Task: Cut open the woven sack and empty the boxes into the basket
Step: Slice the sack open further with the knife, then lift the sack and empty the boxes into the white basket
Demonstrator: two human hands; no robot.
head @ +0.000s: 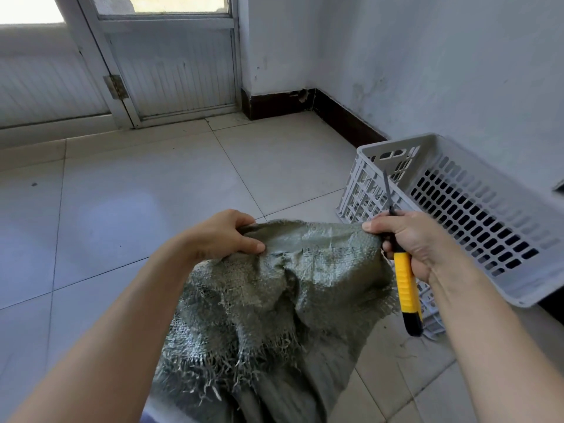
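Floor tiles (137, 193); left hand (225, 236) grips sack (290, 285), right hand (418, 239) sack and knife (406, 288); contents hidden.

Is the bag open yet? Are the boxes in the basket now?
Done: the woven sack has a frayed edge, so it looks cut. In hand: the left hand and right hand grip its top, the right also holding the yellow knife. Left: no boxes show, and the basket looks empty.
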